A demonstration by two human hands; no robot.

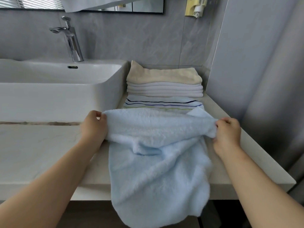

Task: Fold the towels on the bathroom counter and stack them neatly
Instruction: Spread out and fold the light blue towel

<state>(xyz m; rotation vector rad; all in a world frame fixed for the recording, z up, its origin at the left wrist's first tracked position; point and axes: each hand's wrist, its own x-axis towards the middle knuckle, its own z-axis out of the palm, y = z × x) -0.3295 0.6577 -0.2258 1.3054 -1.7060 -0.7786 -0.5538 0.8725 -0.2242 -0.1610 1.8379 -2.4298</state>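
A fluffy light blue towel (158, 162) lies over the counter's front edge, its lower part hanging down past the edge. My left hand (94, 125) pinches its upper left corner and my right hand (227, 130) grips its upper right edge, holding the top fold raised between them. Behind it a striped white towel (162, 103) lies flat on the pale counter (41, 150). Further back is a folded stack: a cream towel (164, 75) on top of white towels (164, 89).
A white basin (54, 89) with a chrome tap (70, 38) fills the left back of the counter. A grey wall panel (256, 63) closes off the right side. A yellow dispenser (195, 6) hangs on the tiled back wall.
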